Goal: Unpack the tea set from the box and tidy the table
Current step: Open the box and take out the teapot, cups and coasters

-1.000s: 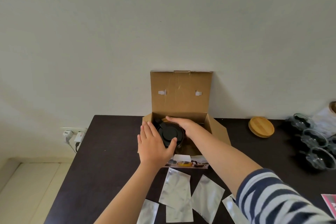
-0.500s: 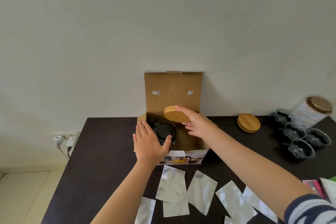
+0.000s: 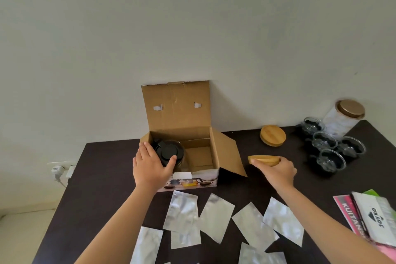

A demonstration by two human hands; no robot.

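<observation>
Pale bare wall behind; dark matte table (image 3: 102, 178) pushed against it. The cardboard box (image 3: 214, 156) sat open at your 12 o'clock, lid flap upright against the wall. Inside, on its left side, was the teapot (image 3: 169, 152): black lid, body apparently glass. Judged fragile, slick and fairly heavy; best taken by the handle or cradled under the base, not by the lid.

Your left hand (image 3: 151, 167) lay spread over the box's front-left corner, thumb touching the teapot lid, fingers loose, gripping nothing.

Your right hand (image 3: 276, 169), at 1 o'clock, pinched a round wooden coaster (image 3: 264, 159) by its edge, tilted, low over the table. Light, stiff, smooth grain; an easy hold.

A second wooden disc (image 3: 272, 135) lay flat farther back. Four glass cups (image 3: 331, 148) clustered at 2 o'clock, beside a lidded jar (image 3: 342, 118). Crinkled silver pouches (image 3: 216, 218) were scattered at 6 o'clock, thin and floppy.
</observation>
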